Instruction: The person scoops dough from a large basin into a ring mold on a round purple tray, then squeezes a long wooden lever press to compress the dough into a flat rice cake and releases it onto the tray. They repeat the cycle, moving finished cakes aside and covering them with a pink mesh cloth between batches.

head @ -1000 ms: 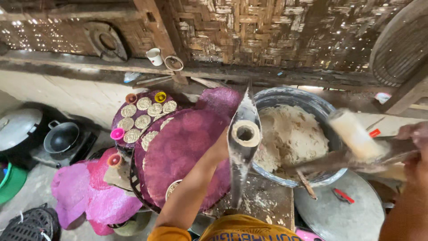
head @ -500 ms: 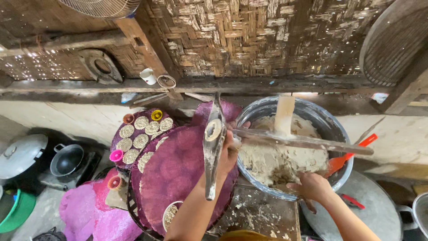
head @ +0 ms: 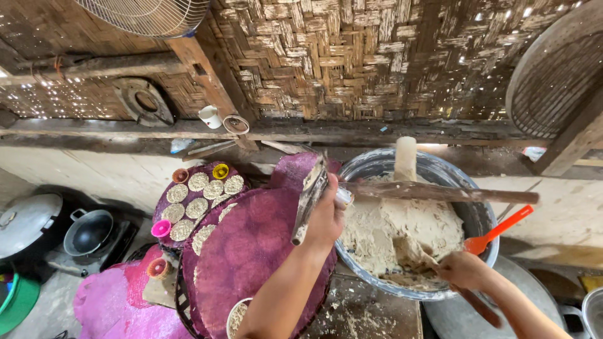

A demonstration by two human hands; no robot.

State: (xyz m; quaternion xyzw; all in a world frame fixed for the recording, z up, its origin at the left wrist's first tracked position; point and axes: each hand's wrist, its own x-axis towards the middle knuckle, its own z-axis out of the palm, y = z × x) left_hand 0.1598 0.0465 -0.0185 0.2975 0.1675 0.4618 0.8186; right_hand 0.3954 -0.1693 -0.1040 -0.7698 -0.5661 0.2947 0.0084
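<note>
My left hand grips a flat metal mould with a ring end, held upright at the left rim of a big metal basin. The basin holds pale crumbly dough. My right hand grips a wooden scoop whose blade digs into the dough at the near side. A long wooden stick lies across the basin, and a white pestle stands at its far side. An orange spatula leans on the right rim.
Purple woven trays overlap to the left of the basin; the far one carries several pale round discs and small coloured cups. A black pan and a metal lid sit at far left. Behind is a woven bamboo wall.
My right hand has dropped from beside the basin into the dough with the scoop. My left hand has carried the metal mould right, to the basin's rim.
</note>
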